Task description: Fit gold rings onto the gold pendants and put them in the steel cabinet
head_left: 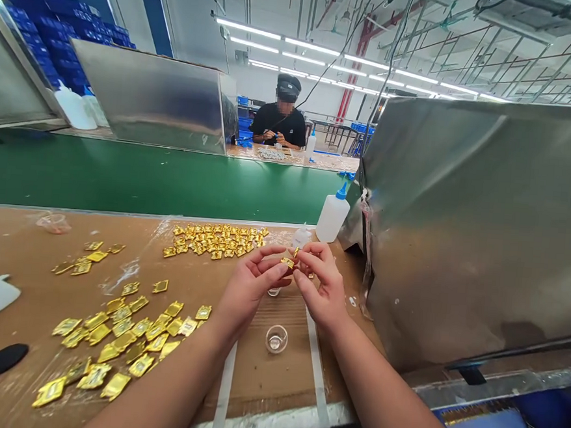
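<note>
Over brown tabletop (pixel 252 375), forearms (pixel 367 363) converge; left hand (pixel 249 278), right hand (pixel 326 288), fingers (pixel 272 276) nearly closed, pinching small gold pieces (pixel 288 262).

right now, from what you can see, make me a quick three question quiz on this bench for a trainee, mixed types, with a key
1. Multiple choice: what colour is the tip of the squeeze bottle beside the metal panel? A red, B blue, C yellow
2. True or false: the left hand pinches a small gold piece, with the right hand close beside it.
3. Fill the gap: the nearer clear cup stands between two pale ____ on the brown table.

Key: 1. B; 2. true; 3. strips
</note>
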`<state>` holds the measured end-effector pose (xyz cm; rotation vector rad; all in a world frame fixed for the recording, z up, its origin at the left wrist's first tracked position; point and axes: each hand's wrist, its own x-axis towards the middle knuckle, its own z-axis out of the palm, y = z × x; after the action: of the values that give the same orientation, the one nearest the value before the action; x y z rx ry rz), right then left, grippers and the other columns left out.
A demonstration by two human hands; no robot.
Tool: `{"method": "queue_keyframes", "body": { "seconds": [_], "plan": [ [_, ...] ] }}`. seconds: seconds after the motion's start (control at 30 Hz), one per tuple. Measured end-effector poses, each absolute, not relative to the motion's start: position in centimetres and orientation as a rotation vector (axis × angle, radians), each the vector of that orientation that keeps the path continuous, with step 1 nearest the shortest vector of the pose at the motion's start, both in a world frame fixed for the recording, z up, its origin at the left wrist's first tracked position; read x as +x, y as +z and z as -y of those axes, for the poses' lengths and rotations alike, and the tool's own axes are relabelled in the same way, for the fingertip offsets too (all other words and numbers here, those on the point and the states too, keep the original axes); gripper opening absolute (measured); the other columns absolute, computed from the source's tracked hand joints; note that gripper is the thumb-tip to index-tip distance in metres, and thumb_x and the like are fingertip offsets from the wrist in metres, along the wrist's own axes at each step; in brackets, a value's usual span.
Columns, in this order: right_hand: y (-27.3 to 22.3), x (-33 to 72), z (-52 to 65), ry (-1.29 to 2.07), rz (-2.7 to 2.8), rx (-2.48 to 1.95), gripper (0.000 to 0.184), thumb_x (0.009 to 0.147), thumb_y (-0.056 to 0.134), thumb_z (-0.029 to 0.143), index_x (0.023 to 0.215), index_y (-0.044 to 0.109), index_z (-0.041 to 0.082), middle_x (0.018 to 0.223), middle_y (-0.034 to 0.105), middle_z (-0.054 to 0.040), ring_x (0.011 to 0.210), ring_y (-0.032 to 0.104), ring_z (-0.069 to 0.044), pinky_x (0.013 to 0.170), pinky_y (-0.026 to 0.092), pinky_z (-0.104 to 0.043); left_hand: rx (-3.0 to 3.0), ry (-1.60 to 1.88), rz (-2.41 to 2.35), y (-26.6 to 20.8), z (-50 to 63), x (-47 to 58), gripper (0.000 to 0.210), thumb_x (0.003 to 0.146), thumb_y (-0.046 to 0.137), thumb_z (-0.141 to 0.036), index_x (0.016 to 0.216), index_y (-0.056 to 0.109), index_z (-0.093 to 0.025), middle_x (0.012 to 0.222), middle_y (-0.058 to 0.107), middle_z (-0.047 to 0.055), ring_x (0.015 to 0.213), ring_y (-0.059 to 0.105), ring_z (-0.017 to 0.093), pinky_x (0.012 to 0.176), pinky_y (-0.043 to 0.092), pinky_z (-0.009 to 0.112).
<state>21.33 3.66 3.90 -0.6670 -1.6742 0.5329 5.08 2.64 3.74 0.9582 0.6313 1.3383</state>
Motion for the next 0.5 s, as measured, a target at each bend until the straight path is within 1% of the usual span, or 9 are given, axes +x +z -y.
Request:
{"method": "queue_keyframes", "body": {
  "seconds": [0.1, 0.2, 0.3, 0.4, 0.5],
  "plan": [
    [3.85, 21.17, -3.40, 0.403, 1.747, -0.654, 0.037, 0.091, 0.060, 0.016, 0.125, 0.071, 0.027, 0.113, 0.054, -0.0079, 0.089, 0.059, -0.016, 0.068, 0.053, -0.031, 0.919, 1.352, -0.599, 3.84, -2.60, 5.07, 0.040, 0.081, 0.085, -0.025, 0.116, 0.067, -0.018, 0.105, 0.080, 0.009, 0.092, 0.077, 0.020, 0.084, 0.062, 0.031],
    [3.70, 21.14, -3.39, 0.373, 1.773, -0.648, 0.040, 0.091, 0.059, 0.013, 0.128, 0.069, 0.028, 0.120, 0.054, -0.0091, 0.089, 0.061, -0.016, 0.069, 0.055, -0.032, 0.909, 1.348, -0.581, 3.95, -2.58, 5.10, 0.041, 0.081, 0.085, -0.024, 0.117, 0.066, -0.018, 0.104, 0.080, 0.009, 0.092, 0.077, 0.020, 0.085, 0.062, 0.031],
    [3.58, 21.18, -3.47, 0.367, 1.782, -0.662, 0.038, 0.091, 0.060, 0.014, 0.126, 0.069, 0.027, 0.122, 0.055, -0.0096, 0.089, 0.062, -0.017, 0.068, 0.057, -0.032, 0.913, 1.332, -0.583, 4.04, -2.58, 5.14, 0.044, 0.080, 0.085, -0.026, 0.119, 0.065, -0.017, 0.102, 0.080, 0.009, 0.088, 0.077, 0.020, 0.085, 0.062, 0.033],
    [3.49, 21.20, -3.59, 0.357, 1.785, -0.654, 0.034, 0.091, 0.062, 0.014, 0.122, 0.069, 0.026, 0.122, 0.055, -0.0098, 0.086, 0.063, -0.016, 0.068, 0.058, -0.032, 0.922, 1.325, -0.579, 4.02, -2.60, 5.17, 0.045, 0.081, 0.085, -0.026, 0.120, 0.065, -0.018, 0.099, 0.080, 0.008, 0.084, 0.077, 0.018, 0.083, 0.062, 0.032],
    [3.38, 21.22, -3.67, 0.347, 1.787, -0.638, 0.030, 0.090, 0.063, 0.013, 0.117, 0.070, 0.025, 0.123, 0.055, -0.0100, 0.088, 0.063, -0.016, 0.075, 0.060, -0.036, 0.930, 1.325, -0.579, 3.90, -2.62, 5.15, 0.045, 0.081, 0.085, -0.026, 0.121, 0.065, -0.018, 0.093, 0.080, 0.006, 0.080, 0.075, 0.016, 0.080, 0.061, 0.028]
  ]
}}
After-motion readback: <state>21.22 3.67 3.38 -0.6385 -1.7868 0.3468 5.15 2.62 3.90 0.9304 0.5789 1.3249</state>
